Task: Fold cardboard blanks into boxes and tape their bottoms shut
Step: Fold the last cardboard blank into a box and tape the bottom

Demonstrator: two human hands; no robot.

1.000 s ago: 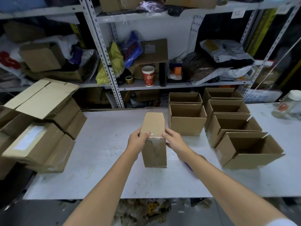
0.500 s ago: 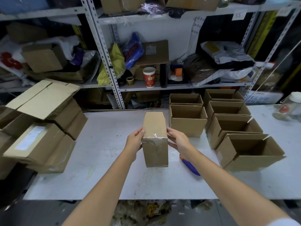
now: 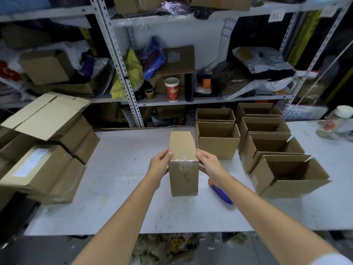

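Cardboard box (image 3: 183, 176) stands bottom-up on the counter (image 3: 114, 178), clear tape (image 3: 183, 160) glossy across its seam, left hand (image 3: 160, 166) and right hand (image 3: 209, 166) gripping its sides. 6 open boxes (image 3: 217, 149) sit alongside, apparently finished; flat blanks (image 3: 45, 113) at left look not yet folded.

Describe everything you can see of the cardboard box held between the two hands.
The box is plain brown cardboard, closed on every side shown, taller than wide. Glossy clear tape crosses its near face and wraps over the top edge. It stands upright, its lower edge apparently on the white table. The left hand and right hand grip its upper sides.
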